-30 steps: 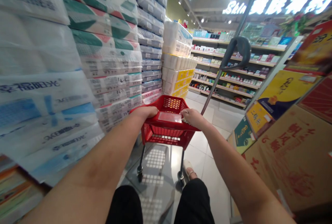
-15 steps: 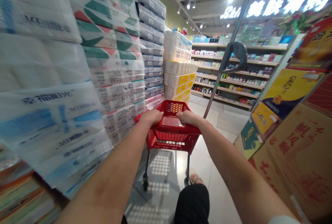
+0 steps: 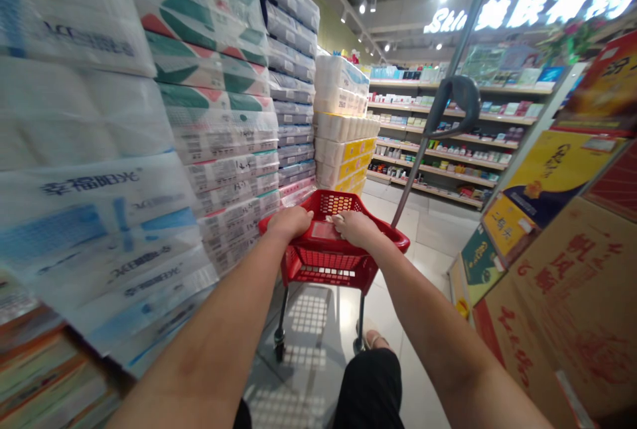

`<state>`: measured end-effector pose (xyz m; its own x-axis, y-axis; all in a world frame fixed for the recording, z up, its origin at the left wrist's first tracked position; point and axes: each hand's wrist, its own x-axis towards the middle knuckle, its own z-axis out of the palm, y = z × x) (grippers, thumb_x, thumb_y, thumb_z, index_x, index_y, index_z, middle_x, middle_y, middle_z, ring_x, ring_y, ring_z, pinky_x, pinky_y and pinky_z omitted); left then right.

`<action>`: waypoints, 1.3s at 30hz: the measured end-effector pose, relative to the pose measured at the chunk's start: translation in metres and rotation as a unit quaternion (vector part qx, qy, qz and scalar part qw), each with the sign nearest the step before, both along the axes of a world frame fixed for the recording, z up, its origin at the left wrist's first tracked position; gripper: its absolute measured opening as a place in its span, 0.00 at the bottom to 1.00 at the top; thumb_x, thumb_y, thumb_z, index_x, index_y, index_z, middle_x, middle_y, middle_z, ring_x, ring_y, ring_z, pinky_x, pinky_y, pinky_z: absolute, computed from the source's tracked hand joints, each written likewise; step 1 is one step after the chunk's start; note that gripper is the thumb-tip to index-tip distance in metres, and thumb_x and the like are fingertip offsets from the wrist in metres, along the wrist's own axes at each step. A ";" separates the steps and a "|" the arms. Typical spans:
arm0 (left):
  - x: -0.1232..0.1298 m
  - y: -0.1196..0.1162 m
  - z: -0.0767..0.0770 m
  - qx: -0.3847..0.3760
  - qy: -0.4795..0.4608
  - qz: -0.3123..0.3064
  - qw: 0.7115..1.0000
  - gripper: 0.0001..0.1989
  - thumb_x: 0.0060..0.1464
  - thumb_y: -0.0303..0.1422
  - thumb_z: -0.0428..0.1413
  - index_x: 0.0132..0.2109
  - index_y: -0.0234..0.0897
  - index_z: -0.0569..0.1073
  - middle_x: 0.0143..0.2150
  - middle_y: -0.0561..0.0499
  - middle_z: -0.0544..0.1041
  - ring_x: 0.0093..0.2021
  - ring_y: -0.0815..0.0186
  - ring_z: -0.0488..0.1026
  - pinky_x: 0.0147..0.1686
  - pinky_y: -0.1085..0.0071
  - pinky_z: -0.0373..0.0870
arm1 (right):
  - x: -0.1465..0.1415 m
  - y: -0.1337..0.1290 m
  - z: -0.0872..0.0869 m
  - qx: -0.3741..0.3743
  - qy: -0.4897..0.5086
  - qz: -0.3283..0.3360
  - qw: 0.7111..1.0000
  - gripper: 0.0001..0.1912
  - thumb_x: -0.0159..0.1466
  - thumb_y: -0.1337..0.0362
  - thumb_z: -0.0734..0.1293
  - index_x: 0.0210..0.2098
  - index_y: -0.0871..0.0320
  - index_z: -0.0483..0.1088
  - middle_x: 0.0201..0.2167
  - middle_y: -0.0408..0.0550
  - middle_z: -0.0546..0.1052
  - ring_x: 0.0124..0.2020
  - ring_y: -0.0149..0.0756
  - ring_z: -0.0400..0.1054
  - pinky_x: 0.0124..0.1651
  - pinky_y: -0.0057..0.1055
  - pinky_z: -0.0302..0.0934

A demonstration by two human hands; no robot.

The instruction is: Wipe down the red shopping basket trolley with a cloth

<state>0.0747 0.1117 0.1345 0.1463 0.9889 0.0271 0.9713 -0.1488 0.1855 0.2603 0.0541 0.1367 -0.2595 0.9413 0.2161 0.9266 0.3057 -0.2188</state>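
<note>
A red shopping cart (image 3: 328, 273) with a mesh basket stands on the tiled floor in front of me. My left hand (image 3: 293, 222) is closed around the left part of its handle. My right hand (image 3: 352, 226) rests over the handle's right part, its fingers bent and partly spread near the small panel at the middle. Whether those fingers grip the handle I cannot make out. Beside the basket's right side rises a metal pole (image 3: 415, 174) with a grey loop grip (image 3: 455, 107).
Tall stacks of wrapped tissue packs (image 3: 213, 91) line the left side. Cardboard boxes (image 3: 572, 283) are piled close on the right. Shelves of small goods (image 3: 448, 130) stand at the back, with tiled floor (image 3: 430, 237) before them.
My right hand has shifted slightly left along the handle, its fingers now bent more openly. The pole and its grip appear a little farther right.
</note>
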 end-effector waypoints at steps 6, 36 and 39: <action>0.002 0.001 -0.002 -0.002 0.007 -0.004 1.000 0.29 0.60 0.47 0.38 0.52 0.36 0.74 0.56 0.38 0.74 0.55 0.52 0.71 0.53 0.59 0.66 | 0.005 -0.018 -0.010 0.085 0.087 0.080 0.989 0.17 0.69 0.59 0.56 0.52 0.47 0.70 0.48 0.43 0.77 0.46 0.35 0.70 0.48 0.28 0.60; 0.008 -0.007 0.003 0.022 -0.014 0.024 0.999 0.27 0.60 0.46 0.39 0.51 0.37 0.75 0.54 0.39 0.75 0.54 0.52 0.72 0.51 0.59 0.68 | -0.001 -0.042 -0.026 0.188 0.056 0.087 0.977 0.21 0.64 0.62 0.61 0.57 0.50 0.67 0.55 0.46 0.73 0.54 0.39 0.65 0.59 0.35 0.54; 0.011 -0.005 0.003 0.012 -0.013 0.023 1.000 0.28 0.60 0.46 0.38 0.52 0.35 0.75 0.55 0.38 0.75 0.55 0.51 0.72 0.51 0.59 0.68 | -0.001 -0.031 -0.017 0.131 0.061 0.020 0.989 0.19 0.67 0.56 0.59 0.55 0.46 0.68 0.50 0.45 0.76 0.50 0.41 0.69 0.52 0.37 0.60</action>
<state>0.0860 0.1065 0.1377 0.0992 0.9936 0.0538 0.9722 -0.1083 0.2077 0.2591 0.0230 0.1195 -0.2518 0.8387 0.4829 0.8843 0.4021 -0.2373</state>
